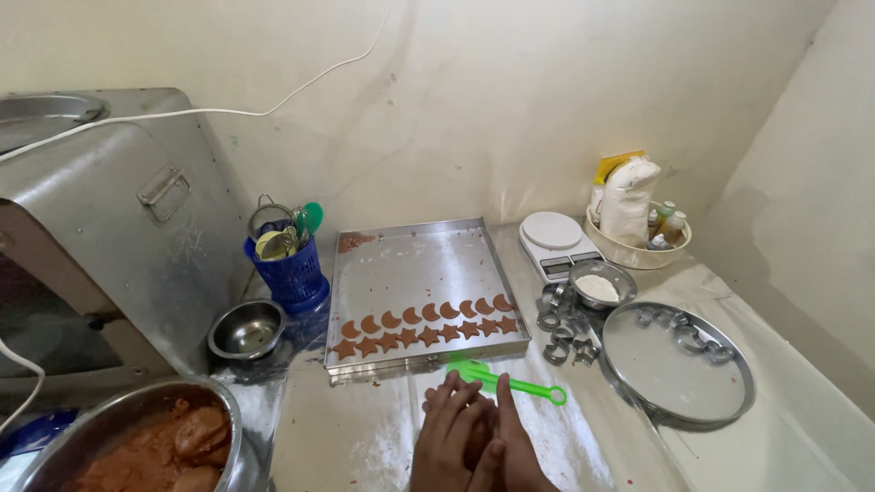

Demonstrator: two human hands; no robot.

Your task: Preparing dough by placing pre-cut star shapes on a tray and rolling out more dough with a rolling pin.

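My left hand [447, 437] and my right hand [515, 446] are pressed together, palm to palm, low over the floured worktop. A bit of brown dough shows between them. Just beyond my fingertips lies a green plastic spatula [510, 381]. Behind it sits a square metal baking tray [415, 264] with a row of brown crescent cookies [424, 314] and a row of brown star cookies [424, 337] along its near edge.
A steel bowl of brown dough [150, 446] stands at bottom left, with a small empty steel bowl [246, 330], a blue utensil basket [290, 269] and a metal oven [100, 228]. To the right are metal cookie cutters [565, 328], a flour bowl [600, 284], a white scale [554, 241], a round tray [679, 364] and a tub of bottles [638, 232].
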